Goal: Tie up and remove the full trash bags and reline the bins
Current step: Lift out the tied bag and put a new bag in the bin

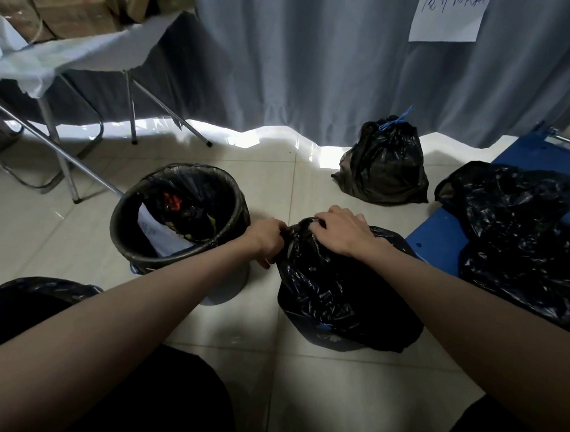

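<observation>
Pale floor tiles [308,188] hold a full black trash bag [339,298] beside a lined bin [179,214] (rubbish inside). Left hand [268,239] and right hand [340,233] both grip its gathered neck, close together.

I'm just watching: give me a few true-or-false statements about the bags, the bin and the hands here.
1. Both hands, left hand and right hand, grip the top of the black bag on the floor. True.
2. The round bin is empty. False: it is lined and holds paper and rubbish.
3. The bag by the curtain is tied with a blue string. True.
4. The handwritten paper sign lies on the floor. False: it hangs on the curtain.
</observation>
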`<state>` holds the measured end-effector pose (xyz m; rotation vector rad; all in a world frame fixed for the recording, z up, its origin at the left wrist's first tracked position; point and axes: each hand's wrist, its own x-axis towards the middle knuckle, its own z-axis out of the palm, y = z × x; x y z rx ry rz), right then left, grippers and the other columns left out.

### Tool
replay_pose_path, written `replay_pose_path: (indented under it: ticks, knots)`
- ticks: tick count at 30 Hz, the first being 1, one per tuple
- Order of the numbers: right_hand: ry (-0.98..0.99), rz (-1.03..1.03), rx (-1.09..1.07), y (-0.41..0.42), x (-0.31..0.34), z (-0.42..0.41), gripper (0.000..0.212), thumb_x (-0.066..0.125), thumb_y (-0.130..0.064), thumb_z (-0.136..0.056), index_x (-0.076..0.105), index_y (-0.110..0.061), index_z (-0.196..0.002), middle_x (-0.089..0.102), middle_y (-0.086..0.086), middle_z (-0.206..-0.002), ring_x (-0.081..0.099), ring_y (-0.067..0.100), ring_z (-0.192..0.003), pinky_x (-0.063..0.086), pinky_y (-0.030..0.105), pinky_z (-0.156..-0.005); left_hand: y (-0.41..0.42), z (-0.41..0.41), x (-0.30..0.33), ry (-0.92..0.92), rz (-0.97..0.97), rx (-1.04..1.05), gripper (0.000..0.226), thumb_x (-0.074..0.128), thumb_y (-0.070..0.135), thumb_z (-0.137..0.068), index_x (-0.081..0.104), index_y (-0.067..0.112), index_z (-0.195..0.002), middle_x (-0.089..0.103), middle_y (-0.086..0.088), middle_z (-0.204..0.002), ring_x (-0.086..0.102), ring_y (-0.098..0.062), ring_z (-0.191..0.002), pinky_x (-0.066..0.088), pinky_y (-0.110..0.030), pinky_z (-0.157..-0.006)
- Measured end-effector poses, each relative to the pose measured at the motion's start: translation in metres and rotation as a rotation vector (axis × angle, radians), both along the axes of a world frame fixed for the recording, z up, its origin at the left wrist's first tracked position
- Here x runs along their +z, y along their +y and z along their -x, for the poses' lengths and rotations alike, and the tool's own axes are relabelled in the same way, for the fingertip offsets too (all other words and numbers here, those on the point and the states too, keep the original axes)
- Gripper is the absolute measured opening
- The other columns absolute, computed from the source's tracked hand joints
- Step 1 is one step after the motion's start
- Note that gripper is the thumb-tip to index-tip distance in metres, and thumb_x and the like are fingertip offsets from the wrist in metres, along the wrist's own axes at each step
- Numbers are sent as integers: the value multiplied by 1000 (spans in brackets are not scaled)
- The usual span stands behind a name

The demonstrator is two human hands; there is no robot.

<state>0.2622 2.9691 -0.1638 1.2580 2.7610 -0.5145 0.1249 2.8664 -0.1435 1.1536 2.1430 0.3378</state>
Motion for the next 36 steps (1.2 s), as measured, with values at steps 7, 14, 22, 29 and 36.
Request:
replay_pose_path:
  ticks: [7, 14, 22, 29, 36]
  knots:
    - [-99, 72, -136, 5, 4, -3, 67, 18, -59, -97, 64, -11, -98, 64, 12, -110, 53, 30, -101, 26, 51, -106, -12, -4, -2, -73, 225, -58, 38, 50, 3, -96, 53, 6, -134, 61, -9, -82, 60, -17, -53, 54, -29, -39]
    - [-60, -200, 22, -14, 20, -23, 45, 49, -42, -94, 52, -13, -129, 51, 11, -130, 45, 31, -123, 33, 44, -102, -23, -2, 6, -80, 122, -12, 24, 54, 8, -97, 54, -2, -119, 61, -7, -71, 60, -11, -42, 48, -21, -37]
    - [-54, -181, -19, -32, 39, -92, 18, 58, -30, -89, 58, -17, -100, 56, 7, -110, 52, 29, -105, 41, 40, -85, -45, -5, 5, -346, 140, 80, 15, 54, 6, -97, 60, -1, -86, 62, -14, -72, 61, -18, -51, 52, -26, -46]
    - [-92, -61, -185, -48, 28, -133, 9, 56, -21, -91, 51, -13, -92, 51, 10, -108, 53, 31, -98, 47, 42, -80, -58, -7, 3, -480, 115, 84, 13, 58, -12, -84, 64, -2, -78, 61, -14, -65, 58, -19, -54, 49, -24, -46]
    - [-25, 122, -322, -55, 16, -151, 18, 55, -8, -87, 42, -15, -97, 54, 12, -104, 54, 32, -95, 43, 37, -73, -67, -9, -4, -424, 188, 82, 18, 53, -16, -84, 64, -2, -82, 66, -11, -61, 61, -19, -60, 53, -20, -47]
